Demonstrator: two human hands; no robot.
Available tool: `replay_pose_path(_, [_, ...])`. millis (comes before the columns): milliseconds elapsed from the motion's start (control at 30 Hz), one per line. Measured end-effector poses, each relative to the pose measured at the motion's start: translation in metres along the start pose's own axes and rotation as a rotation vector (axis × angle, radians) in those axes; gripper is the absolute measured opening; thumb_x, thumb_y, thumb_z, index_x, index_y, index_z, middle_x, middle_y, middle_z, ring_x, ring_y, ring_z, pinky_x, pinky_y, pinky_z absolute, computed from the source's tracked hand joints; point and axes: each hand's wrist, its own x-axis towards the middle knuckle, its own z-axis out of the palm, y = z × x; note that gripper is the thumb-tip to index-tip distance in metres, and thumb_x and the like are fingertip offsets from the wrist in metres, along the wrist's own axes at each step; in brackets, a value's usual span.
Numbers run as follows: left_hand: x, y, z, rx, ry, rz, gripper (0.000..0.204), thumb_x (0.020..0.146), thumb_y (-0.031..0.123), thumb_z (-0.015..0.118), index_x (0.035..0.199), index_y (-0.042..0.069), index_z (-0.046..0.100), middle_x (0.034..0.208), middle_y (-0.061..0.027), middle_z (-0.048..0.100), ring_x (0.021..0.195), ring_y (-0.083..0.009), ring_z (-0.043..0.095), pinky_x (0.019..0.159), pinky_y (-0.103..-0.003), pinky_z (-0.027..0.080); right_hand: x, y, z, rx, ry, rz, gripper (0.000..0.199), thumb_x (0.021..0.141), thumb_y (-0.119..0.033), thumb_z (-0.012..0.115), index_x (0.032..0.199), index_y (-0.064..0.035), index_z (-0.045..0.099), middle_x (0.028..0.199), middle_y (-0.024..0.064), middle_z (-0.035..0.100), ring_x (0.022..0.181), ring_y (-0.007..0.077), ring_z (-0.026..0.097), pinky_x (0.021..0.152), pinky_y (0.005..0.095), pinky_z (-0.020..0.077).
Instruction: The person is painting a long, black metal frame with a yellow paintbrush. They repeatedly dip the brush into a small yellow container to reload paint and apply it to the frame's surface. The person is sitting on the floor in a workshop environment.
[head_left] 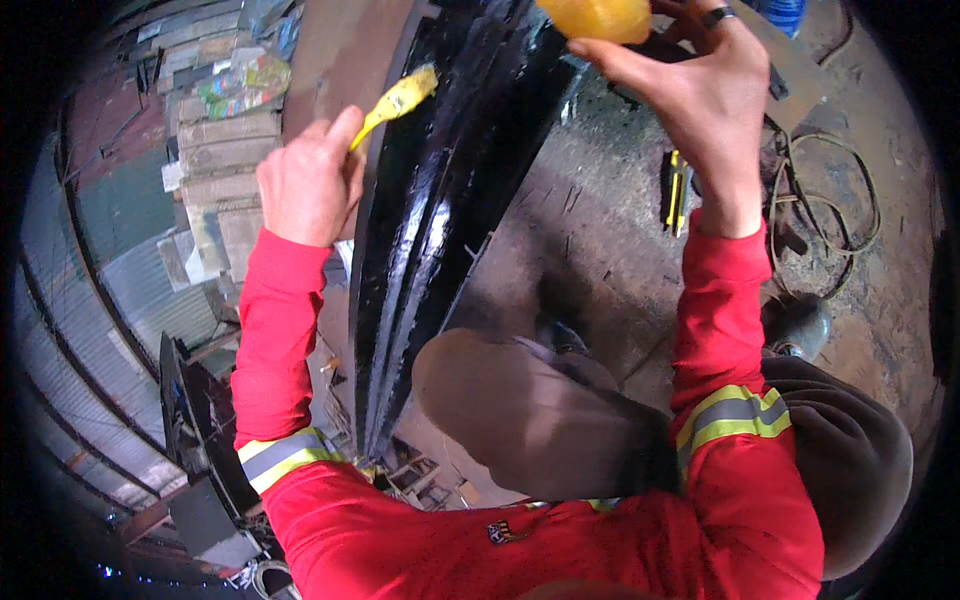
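My left hand (pixel 312 180) is closed round the handle of a yellow brush (pixel 400 97). The brush tilts up to the right, its pale tip over the left edge of a long, glossy black ridged piece (pixel 430 210). Whether the tip touches the black surface, I cannot tell. At the top, my right hand (pixel 690 80) grips a rounded, orange-yellow thing (pixel 598 18) between thumb and fingers. The picture's upper edge cuts it off, so its kind does not show. A ring is on one finger of that hand.
A yellow and black utility knife (pixel 675 193) lies on the dusty floor below my right wrist. Right of it is a looped cable (pixel 850 200). My bent knee (pixel 510 400) is close to the black piece. Stacked boards (pixel 235 150) stand on the left, near corrugated sheets (pixel 165 310).
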Motion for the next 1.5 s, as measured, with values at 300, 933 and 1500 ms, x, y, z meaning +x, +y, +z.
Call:
replay_pose_path(300, [-0.065,-0.012,0.013,-0.279,-0.081,-0.384,0.026,0.089,0.03,0.068,0.09,0.004,0.069,0.062,-0.018,0.059,0.054,-0.0318,0.061,0.053,-0.04,0.044,-0.005,0.005,0.026,0.216,-0.054,0.069,0.055,0.064,-0.012,0.089,0.111,0.0035,0.064,0.096,0.0089,0.07,0.091,0.0144,0.066,0.085,0.0276,0.0511])
replay_pose_path(933, [-0.177,-0.001,0.047,-0.373,-0.07,-0.622,0.025,0.084,0.026,0.071,0.079,0.003,0.063,0.065,-0.0211,0.061,0.064,-0.0403,0.064,0.057,-0.045,0.048,-0.018,-0.005,0.05,0.313,-0.154,0.013,0.059,0.063,-0.011,0.091,0.111,0.0056,0.062,0.1,0.0096,0.069,0.092,0.0148,0.066,0.087,0.0284,0.0516])
replay_pose_path(1500, [-0.165,0.0,0.051,-0.555,0.175,-0.649,0.022,0.083,0.021,0.075,0.078,0.002,0.063,0.062,-0.0183,0.06,0.056,-0.0357,0.062,0.054,-0.038,0.047,-0.03,-0.007,0.065,0.175,-0.175,-0.078,0.057,0.061,-0.013,0.09,0.109,0.004,0.064,0.1,0.0081,0.069,0.095,0.0149,0.065,0.09,0.0293,0.0488])
